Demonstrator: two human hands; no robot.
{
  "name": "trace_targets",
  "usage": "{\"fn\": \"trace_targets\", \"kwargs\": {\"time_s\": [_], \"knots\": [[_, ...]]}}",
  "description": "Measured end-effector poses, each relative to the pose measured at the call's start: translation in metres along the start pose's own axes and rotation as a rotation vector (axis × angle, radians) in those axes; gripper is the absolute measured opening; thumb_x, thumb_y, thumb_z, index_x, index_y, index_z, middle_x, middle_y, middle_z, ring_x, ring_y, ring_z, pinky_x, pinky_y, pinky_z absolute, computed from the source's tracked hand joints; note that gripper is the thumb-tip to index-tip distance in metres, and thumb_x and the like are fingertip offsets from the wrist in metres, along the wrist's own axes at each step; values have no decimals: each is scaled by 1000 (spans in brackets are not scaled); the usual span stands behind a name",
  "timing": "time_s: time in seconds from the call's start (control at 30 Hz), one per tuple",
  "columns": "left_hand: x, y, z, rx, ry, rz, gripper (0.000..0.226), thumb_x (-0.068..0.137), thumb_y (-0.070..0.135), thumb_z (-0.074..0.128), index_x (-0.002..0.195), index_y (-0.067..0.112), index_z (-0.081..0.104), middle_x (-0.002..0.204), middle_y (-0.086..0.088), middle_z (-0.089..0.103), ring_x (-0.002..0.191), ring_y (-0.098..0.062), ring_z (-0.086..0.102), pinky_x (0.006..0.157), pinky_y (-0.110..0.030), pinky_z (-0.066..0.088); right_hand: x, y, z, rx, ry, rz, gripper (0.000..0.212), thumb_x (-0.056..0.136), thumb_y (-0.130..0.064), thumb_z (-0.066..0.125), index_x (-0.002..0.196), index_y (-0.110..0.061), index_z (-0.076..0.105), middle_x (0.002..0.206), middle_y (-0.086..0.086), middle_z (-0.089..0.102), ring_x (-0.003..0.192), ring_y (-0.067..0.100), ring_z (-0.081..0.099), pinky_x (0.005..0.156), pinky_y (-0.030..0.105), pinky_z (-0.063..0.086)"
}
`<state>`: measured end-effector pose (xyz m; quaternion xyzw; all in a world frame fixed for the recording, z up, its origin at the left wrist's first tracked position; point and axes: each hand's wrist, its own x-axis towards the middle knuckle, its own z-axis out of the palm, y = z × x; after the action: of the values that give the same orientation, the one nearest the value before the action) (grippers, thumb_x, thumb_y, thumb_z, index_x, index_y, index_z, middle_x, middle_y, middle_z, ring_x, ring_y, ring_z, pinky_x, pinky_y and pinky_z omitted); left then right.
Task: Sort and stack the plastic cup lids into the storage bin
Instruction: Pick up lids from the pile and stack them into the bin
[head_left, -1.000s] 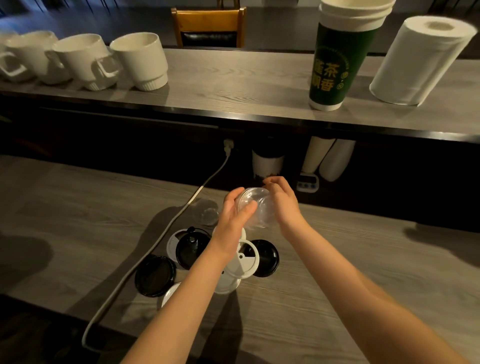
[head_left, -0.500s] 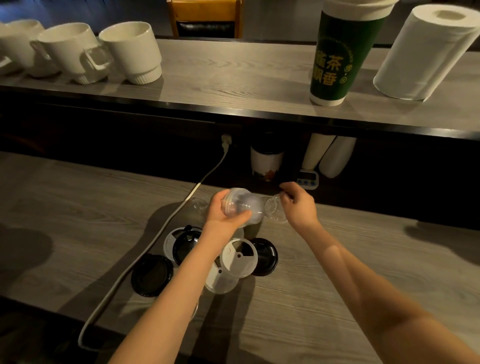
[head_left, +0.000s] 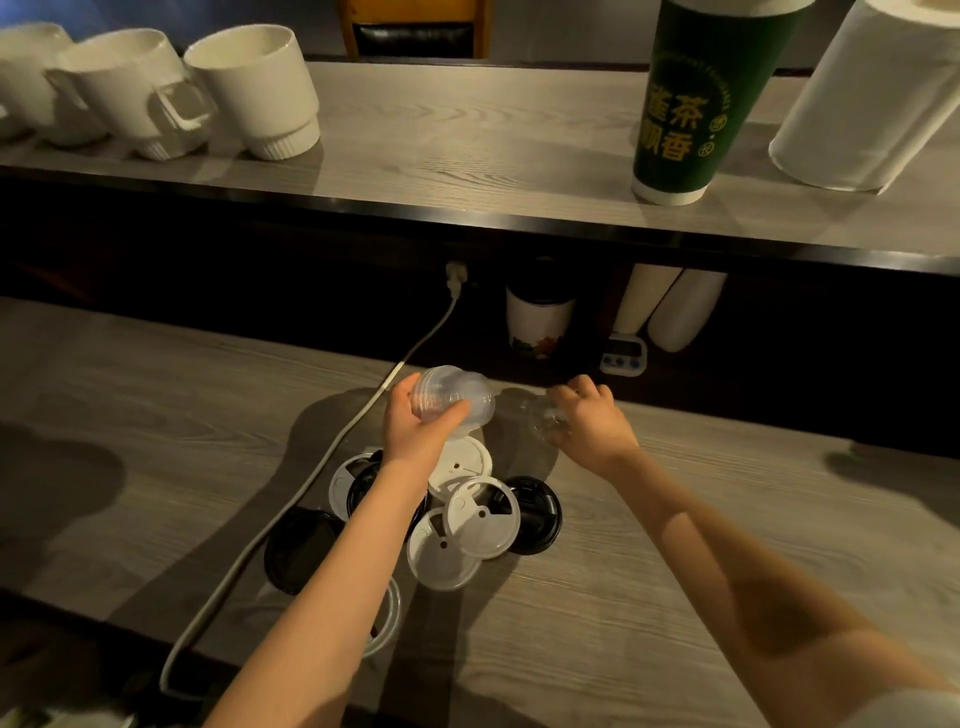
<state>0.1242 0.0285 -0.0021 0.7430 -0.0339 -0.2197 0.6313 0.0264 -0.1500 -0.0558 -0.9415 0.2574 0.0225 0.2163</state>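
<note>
My left hand (head_left: 421, 431) grips a nested stack of clear dome lids (head_left: 457, 397) above the counter. To its right, my right hand (head_left: 589, 428) holds one more clear dome lid (head_left: 543, 421) low over the wooden counter. Below the hands lies a loose cluster of flat lids: white ones (head_left: 483, 512) overlapping each other, a black lid (head_left: 535, 512) at the right and another black lid (head_left: 296, 548) at the left. My left forearm covers part of the cluster. No storage bin is in view.
A white power cable (head_left: 322, 467) runs from a wall plug across the grey wooden counter (head_left: 156, 415). The upper shelf carries white mugs (head_left: 260, 88), a tall green cup (head_left: 696, 98) and a paper towel roll (head_left: 878, 98). Cups and a small timer (head_left: 623, 353) sit underneath.
My hands have drawn apart. The left keeps the stack of clear dome lids and has shifted left; the right has moved right and down with a single clear lid.
</note>
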Motion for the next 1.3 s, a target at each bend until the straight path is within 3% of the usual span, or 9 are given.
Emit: {"fn": "trace_targets", "kwargs": {"time_s": [0.1, 0.23, 0.37, 0.47, 0.7, 0.93, 1.03, 1.17, 1.3], "knots": [[-2, -1, 2, -29, 15, -15, 52, 79, 7, 71, 120, 21, 43, 110, 2, 53, 98, -13, 54, 81, -25, 44, -11, -15, -16, 468, 220, 9, 53, 79, -24, 74, 126, -19, 52, 121, 1, 44, 110, 17, 47, 91, 24, 42], [-5, 0, 4, -77, 15, -30, 51, 80, 10, 71, 120, 24, 43, 113, 2, 56, 99, -12, 56, 75, -20, 44, -27, -46, -35, 895, 207, -93, 48, 75, -12, 76, 115, -26, 53, 119, -7, 50, 109, 5, 50, 90, 28, 52], [-18, 6, 3, -203, -66, -12, 38, 85, 14, 65, 116, 28, 47, 106, 7, 61, 98, -8, 59, 78, -22, 46, -30, -64, -41, 766, 122, -224, 57, 73, -16, 79, 124, -22, 55, 116, -13, 51, 107, -1, 50, 92, 32, 52], [-24, 11, 1, -304, -97, 5, 28, 95, 14, 48, 122, 21, 48, 117, -6, 60, 103, -17, 61, 85, -30, 48, -29, -73, -45, 632, 130, -292, 62, 72, -20, 81, 128, -23, 54, 120, -8, 50, 110, 8, 51, 91, 34, 52], [-32, 17, -4, -194, -181, 157, 31, 97, 33, 41, 128, 26, 40, 130, -7, 51, 118, -21, 53, 101, -40, 43, -34, -84, -49, 450, 234, -423, 64, 69, -25, 82, 127, -18, 57, 124, -3, 55, 108, 17, 56, 84, 35, 53], [-20, 22, 1, -310, -171, 94, 32, 93, 35, 48, 119, 16, 51, 125, -14, 56, 112, -25, 58, 94, -40, 48, -30, -83, -49, 544, 196, -374, 77, 65, -35, 83, 133, -26, 49, 124, -11, 46, 117, 13, 47, 94, 29, 43], [-15, 14, -1, -341, -124, 15, 14, 94, 20, 52, 107, 22, 55, 113, -10, 62, 101, -22, 62, 89, -38, 49, -28, -79, -49, 645, 85, -333, 86, 64, -26, 85, 138, -26, 41, 126, -11, 46, 117, 8, 47, 94, 22, 44], [-1, -1, -19, -291, 5, -26, 14, 93, 22, 54, 104, 30, 53, 125, -8, 55, 113, -21, 54, 97, -37, 44, -18, -68, -37, 759, 58, -185, 62, 78, -13, 75, 133, -22, 47, 121, -10, 53, 114, 3, 51, 94, 30, 50], [24, -8, -49, -317, 125, 48, 24, 94, 15, 51, 117, 21, 46, 130, -10, 48, 117, -24, 50, 85, -26, 44, 9, -67, -11, 565, 71, -109, 38, 88, -15, 63, 126, -15, 56, 123, -1, 59, 115, 12, 54, 96, 33, 49]]}}
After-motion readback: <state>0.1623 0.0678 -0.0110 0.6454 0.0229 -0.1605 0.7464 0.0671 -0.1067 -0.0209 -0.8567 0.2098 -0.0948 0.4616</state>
